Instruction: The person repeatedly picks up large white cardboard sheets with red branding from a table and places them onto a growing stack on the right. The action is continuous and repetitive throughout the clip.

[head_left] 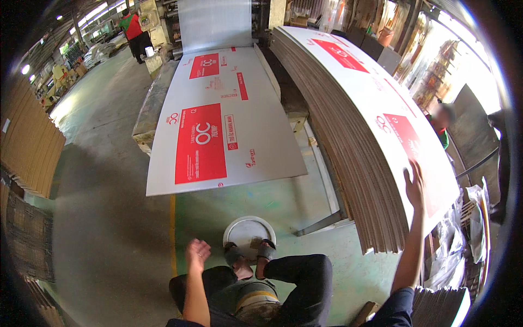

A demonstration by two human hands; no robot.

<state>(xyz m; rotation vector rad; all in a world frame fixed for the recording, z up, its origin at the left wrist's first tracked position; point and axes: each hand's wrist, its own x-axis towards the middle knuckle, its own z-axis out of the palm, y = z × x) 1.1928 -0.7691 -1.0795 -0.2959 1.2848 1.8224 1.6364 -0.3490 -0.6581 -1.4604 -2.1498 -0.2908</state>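
Tall cardboard sheet stack [348,136], white-faced (red panels), slanting

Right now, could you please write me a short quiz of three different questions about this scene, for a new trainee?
1. True or false: the right hand lies flat on the top sheet of the tall cardboard stack.
2. What does the left hand hold?
A. a cutter
B. nothing
C. a sheet corner
3. Fill in: the person's feet rest on a round ____ lid on the green floor.

Key:
1. True.
2. B; the left hand is empty, raised over the knee.
3. White. The printed sheet coming off the machine lies apart from both hands.
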